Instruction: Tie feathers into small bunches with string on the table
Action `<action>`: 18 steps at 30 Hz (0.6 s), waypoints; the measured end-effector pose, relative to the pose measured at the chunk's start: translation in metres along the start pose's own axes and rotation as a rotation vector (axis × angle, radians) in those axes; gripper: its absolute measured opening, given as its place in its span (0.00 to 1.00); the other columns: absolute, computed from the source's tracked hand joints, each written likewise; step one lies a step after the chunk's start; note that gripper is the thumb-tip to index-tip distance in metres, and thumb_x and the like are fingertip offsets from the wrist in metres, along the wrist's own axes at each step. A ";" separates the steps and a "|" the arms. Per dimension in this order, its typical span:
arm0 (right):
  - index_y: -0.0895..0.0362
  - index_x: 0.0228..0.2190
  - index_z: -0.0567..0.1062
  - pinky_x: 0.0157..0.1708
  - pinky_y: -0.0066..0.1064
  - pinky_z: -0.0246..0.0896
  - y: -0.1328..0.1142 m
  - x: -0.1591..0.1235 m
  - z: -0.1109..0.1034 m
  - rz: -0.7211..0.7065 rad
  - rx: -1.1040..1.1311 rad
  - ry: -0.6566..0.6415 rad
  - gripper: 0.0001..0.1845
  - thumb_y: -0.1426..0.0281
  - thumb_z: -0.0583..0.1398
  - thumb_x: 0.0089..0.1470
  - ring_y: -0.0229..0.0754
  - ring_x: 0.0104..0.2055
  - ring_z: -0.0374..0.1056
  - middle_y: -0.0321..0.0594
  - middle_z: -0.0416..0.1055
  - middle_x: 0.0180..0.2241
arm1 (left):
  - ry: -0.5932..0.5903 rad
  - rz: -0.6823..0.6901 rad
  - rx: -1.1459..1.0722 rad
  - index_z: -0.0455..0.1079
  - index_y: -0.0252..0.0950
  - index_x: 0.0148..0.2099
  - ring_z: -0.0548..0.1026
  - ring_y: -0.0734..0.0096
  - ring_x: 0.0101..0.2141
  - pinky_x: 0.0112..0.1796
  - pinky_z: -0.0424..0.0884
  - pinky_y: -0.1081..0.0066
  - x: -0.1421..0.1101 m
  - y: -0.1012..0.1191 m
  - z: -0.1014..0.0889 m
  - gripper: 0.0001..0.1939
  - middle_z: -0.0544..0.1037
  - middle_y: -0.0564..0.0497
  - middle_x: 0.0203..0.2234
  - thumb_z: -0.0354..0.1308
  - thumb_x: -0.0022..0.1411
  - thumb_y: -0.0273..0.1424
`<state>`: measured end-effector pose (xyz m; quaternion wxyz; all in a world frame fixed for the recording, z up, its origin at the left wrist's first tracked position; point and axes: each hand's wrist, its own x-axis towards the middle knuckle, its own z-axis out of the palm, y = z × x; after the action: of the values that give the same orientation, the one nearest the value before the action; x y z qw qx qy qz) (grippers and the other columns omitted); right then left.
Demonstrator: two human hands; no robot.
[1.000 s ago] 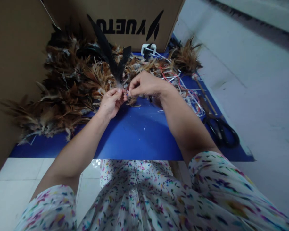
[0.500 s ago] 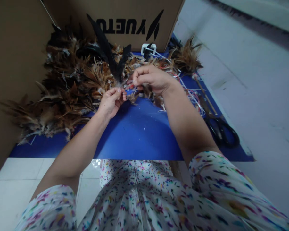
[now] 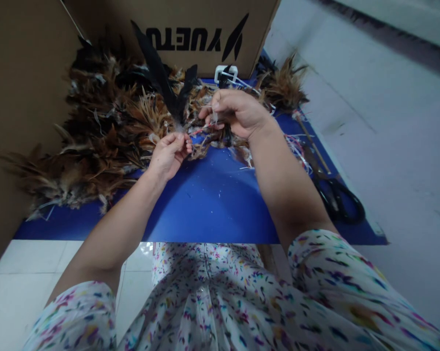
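Note:
Between the thumb and fingers of my left hand (image 3: 170, 153), closed in a pinch, are the base ends of long black feathers (image 3: 157, 68). They stand up in a V and lean away to the left. A thin red-and-white string (image 3: 201, 130) runs from that pinch to my right hand (image 3: 242, 114). My right fingers are curled and closed on the string, with a small pale translucent bit at the fingertips. Beneath and behind both hands lies a heap of brown and black feathers (image 3: 106, 122).
A blue table (image 3: 209, 204) carries everything. Cardboard boxes (image 3: 113, 24) stand behind and at the left. Black-handled scissors (image 3: 346, 202), a thin stick (image 3: 315, 146) and loose strings (image 3: 296, 148) lie at the right, near another feather bunch (image 3: 284, 87) and a white plastic frame (image 3: 220, 74).
My right hand has moved slightly up and away from the left, and the string between them is drawn straighter. My left hand stays in place; the black feathers tilt slightly left.

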<state>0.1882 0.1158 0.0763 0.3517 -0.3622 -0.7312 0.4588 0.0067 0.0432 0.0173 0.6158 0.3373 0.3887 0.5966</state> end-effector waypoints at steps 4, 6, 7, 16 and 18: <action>0.53 0.27 0.64 0.30 0.34 0.68 0.010 0.007 -0.007 -0.045 -0.130 0.022 0.20 0.51 0.59 0.57 0.44 0.38 0.75 0.40 0.78 0.39 | -0.012 -0.007 0.008 0.66 0.34 0.25 0.70 0.83 0.22 0.28 0.71 0.81 -0.001 0.001 0.000 0.14 0.69 0.56 0.21 0.63 0.63 0.24; 0.52 0.28 0.64 0.31 0.35 0.70 0.013 0.009 -0.011 -0.051 -0.170 0.028 0.19 0.51 0.58 0.58 0.45 0.40 0.76 0.39 0.79 0.42 | -0.025 -0.003 0.001 0.66 0.33 0.25 0.70 0.83 0.22 0.28 0.71 0.81 -0.001 0.001 0.000 0.15 0.69 0.56 0.21 0.63 0.64 0.24; 0.51 0.28 0.64 0.32 0.36 0.72 0.014 0.010 -0.013 -0.041 -0.157 0.039 0.18 0.51 0.57 0.58 0.46 0.41 0.76 0.40 0.79 0.43 | -0.031 -0.002 -0.002 0.65 0.33 0.25 0.70 0.83 0.22 0.28 0.71 0.82 -0.001 0.001 0.000 0.15 0.69 0.56 0.21 0.62 0.64 0.24; 0.52 0.26 0.69 0.37 0.39 0.73 0.036 0.025 -0.018 -0.029 -0.193 0.248 0.15 0.55 0.60 0.57 0.49 0.41 0.75 0.42 0.79 0.34 | -0.036 -0.005 0.007 0.64 0.33 0.25 0.71 0.84 0.22 0.29 0.71 0.82 -0.001 -0.001 -0.001 0.16 0.71 0.55 0.23 0.62 0.64 0.25; 0.52 0.27 0.72 0.37 0.39 0.72 0.036 0.024 -0.016 -0.048 -0.280 0.273 0.12 0.58 0.62 0.56 0.49 0.41 0.75 0.41 0.79 0.33 | -0.047 0.000 -0.003 0.64 0.33 0.25 0.71 0.84 0.23 0.29 0.71 0.81 -0.001 -0.001 -0.002 0.16 0.71 0.55 0.23 0.62 0.64 0.24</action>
<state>0.1975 0.1549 0.0529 0.4046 -0.4489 -0.7418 0.2907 0.0059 0.0423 0.0155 0.6252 0.3502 0.3732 0.5892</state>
